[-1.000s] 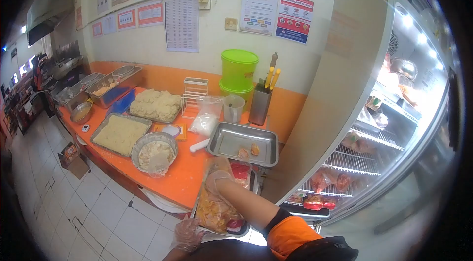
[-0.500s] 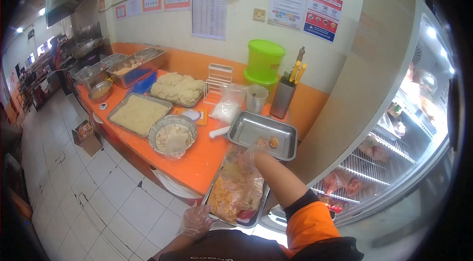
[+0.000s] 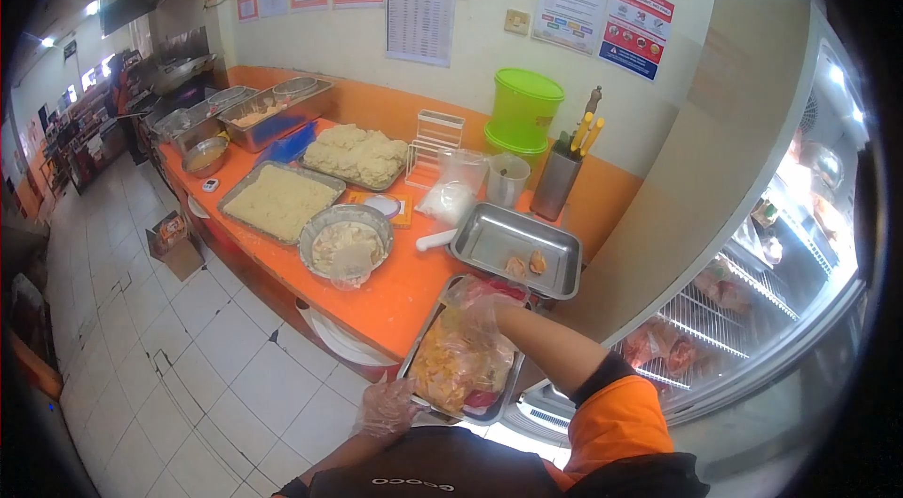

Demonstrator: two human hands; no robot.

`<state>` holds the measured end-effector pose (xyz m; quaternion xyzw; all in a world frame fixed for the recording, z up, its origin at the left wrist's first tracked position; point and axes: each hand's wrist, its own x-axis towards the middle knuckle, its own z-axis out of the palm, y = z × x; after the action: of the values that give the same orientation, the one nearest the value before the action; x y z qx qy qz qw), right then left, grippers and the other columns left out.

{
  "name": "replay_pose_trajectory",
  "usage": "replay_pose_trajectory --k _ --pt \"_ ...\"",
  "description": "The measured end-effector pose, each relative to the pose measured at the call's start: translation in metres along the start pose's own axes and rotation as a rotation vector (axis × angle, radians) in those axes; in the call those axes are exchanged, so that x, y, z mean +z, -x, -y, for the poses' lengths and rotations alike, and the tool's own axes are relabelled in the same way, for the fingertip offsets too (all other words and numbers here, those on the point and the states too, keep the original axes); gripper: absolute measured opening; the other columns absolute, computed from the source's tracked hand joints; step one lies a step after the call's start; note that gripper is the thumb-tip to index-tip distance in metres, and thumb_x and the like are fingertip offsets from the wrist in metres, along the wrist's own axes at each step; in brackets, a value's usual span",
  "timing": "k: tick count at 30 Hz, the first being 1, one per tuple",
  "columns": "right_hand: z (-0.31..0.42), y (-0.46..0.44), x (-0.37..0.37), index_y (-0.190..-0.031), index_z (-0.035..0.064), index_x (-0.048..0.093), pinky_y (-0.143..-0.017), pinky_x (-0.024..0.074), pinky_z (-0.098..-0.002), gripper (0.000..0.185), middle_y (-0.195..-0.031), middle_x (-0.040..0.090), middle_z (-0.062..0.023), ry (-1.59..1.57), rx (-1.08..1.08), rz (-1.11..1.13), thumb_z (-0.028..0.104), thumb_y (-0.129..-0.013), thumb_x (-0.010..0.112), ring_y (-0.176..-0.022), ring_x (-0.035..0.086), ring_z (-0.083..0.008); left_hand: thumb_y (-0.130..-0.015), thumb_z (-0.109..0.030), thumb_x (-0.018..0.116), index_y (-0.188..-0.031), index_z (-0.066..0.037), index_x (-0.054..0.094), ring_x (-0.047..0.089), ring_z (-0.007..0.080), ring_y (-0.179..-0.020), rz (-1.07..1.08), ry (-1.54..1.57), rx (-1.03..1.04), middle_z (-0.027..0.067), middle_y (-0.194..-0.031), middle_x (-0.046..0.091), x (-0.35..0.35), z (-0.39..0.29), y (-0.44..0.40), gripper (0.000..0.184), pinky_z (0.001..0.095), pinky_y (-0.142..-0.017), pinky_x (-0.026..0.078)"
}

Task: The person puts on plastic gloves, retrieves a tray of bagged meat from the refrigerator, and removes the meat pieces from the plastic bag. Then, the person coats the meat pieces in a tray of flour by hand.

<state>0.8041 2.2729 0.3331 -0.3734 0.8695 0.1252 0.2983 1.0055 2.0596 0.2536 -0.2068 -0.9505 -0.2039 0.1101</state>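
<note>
A metal tray [image 3: 406, 368] at the table's near right corner bears a clear plastic bag [image 3: 456, 357] with yellow-orange pieces in it, and red packs beside it. My right hand [image 3: 480, 305], in a clear glove, is at the bag's far end; its fingers are hard to make out against the plastic. My left hand [image 3: 386, 407], also gloved, is by the tray's near left edge, its fingers curled towards the rim. Behind stands a second metal tray [image 3: 499, 239] with two small orange-brown pieces [image 3: 537, 261].
On the orange table [image 3: 362, 310] are a bowl of battered pieces [image 3: 343, 244], a tray of flour [image 3: 282, 202], a tray of coated pieces [image 3: 356, 155], green tubs [image 3: 525, 108] and a knife holder [image 3: 557, 180]. At right stands a lit fridge [image 3: 752, 282]. A person [image 3: 122, 103] stands far left.
The view has swung left, so the scene sits further right. My right hand has shifted along the bag's far end, and the bag now covers more of the red packs.
</note>
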Motion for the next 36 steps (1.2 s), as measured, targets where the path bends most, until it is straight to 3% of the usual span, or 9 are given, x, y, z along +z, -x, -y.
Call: replay_pose_trajectory --k 4,7,10,17,20,23,25,28,36 --pt "-0.022 0.024 -0.012 -0.108 0.0067 0.063 -0.072 0.0532 -0.0338 0.026 -0.106 0.063 -0.0082 -0.284 0.009 -0.142 0.019 -0.086 0.056 -0.09 0.063 -0.0209 -0.066 -0.025 0.073 -0.11 -0.005 0.058 0.06 0.0264 -0.093 0.008 0.059 -0.012 0.0098 -0.104 0.062 0.0 0.004 0.0 0.051 0.0464 -0.092 0.044" --pt "-0.046 0.04 -0.013 -0.109 0.0064 0.063 -0.072 0.0535 -0.0338 0.026 -0.107 0.062 -0.0082 -0.8 0.037 -0.194 0.018 -0.087 0.056 -0.089 0.063 -0.0207 -0.062 -0.027 0.078 -0.106 -0.006 0.057 0.062 0.0294 -0.086 -0.141 0.074 0.093 0.0098 -0.1 0.063 -0.002 0.005 0.0 0.053 0.0439 -0.073 0.048" --pt "-0.056 0.045 -0.001 -0.109 0.0061 0.062 -0.071 0.0538 -0.0337 0.026 -0.107 0.062 -0.0083 -1.226 0.039 -0.154 0.018 -0.087 0.056 -0.089 0.063 -0.0205 -0.064 -0.026 0.075 -0.107 -0.004 0.059 0.061 0.0275 -0.09 -0.103 0.08 0.027 0.0094 -0.101 0.062 0.011 0.008 0.004 0.051 0.0467 -0.091 0.044" --pt "-0.044 0.063 0.006 -0.099 0.0044 0.066 -0.067 0.0528 -0.0293 0.019 -0.103 0.064 -0.0112 -1.128 -0.027 -0.472 0.015 -0.084 0.063 -0.082 0.063 -0.019 -0.065 -0.033 0.076 -0.11 -0.004 0.057 0.06 0.0277 -0.093 -0.13 0.046 0.075 0.009 -0.102 0.062 0.012 0.009 0.003 0.058 0.0475 -0.092 0.043" --pt "-0.047 0.08 -0.011 -0.09 0.0027 0.07 -0.069 0.049 -0.0279 0.016 -0.09 0.068 -0.0066 -1.447 -0.021 -0.501 0.012 -0.077 0.069 -0.079 0.061 -0.014 -0.065 -0.033 0.076 -0.11 -0.004 0.058 0.06 0.0272 -0.094 -0.097 0.029 0.037 0.0088 -0.104 0.062 0.012 0.006 0.003 0.057 0.047 -0.094 0.042" --pt "-0.103 0.065 0.008 -0.085 0.004 0.071 -0.069 0.0489 -0.0271 0.014 -0.089 0.068 -0.0063 -0.972 -0.064 -0.805 0.014 -0.076 0.069 -0.08 0.062 -0.013 -0.066 -0.034 0.076 -0.11 -0.004 0.058 0.059 0.0266 -0.096 -0.064 -0.038 0.019 0.0087 -0.106 0.062 0.004 0.001 0.002 0.056 0.0463 -0.096 0.041" --pt "-0.139 0.069 0.011 -0.082 0.0024 0.071 -0.072 0.0499 -0.0309 0.02 -0.089 0.069 -0.0091 -1.188 0.355 -0.801 0.02 -0.077 0.064 -0.083 0.065 -0.0192 -0.066 -0.035 0.075 -0.11 -0.004 0.058 0.059 0.0261 -0.097 -0.034 -0.083 0.029 0.0088 -0.107 0.062 -0.006 -0.003 0.0 0.056 0.0459 -0.096 0.04" --pt "-0.154 0.076 0.016 -0.084 0.0018 0.07 -0.075 0.0498 -0.0366 0.03 -0.092 0.068 -0.0149 -0.269 0.82 -0.722 0.028 -0.077 0.056 -0.087 0.064 -0.0283 -0.066 -0.035 0.075 -0.11 -0.004 0.058 0.06 0.0256 -0.098 -0.018 0.005 0.02 0.0094 -0.107 0.062 0.0 0.003 0.0 0.056 0.0455 -0.097 0.04" --pt "-0.052 0.105 -0.048 -0.088 0.0087 0.07 -0.077 0.0481 -0.0391 0.039 -0.099 0.065 -0.0146 -0.192 0.444 -0.613 0.043 -0.077 0.055 -0.092 0.061 -0.0316 -0.065 -0.033 0.075 -0.11 -0.001 0.057 0.06 0.0253 -0.098 -0.023 -0.007 0.032 0.0111 -0.106 0.063 -0.008 -0.002 -0.004 0.057 0.0449 -0.097 0.042"
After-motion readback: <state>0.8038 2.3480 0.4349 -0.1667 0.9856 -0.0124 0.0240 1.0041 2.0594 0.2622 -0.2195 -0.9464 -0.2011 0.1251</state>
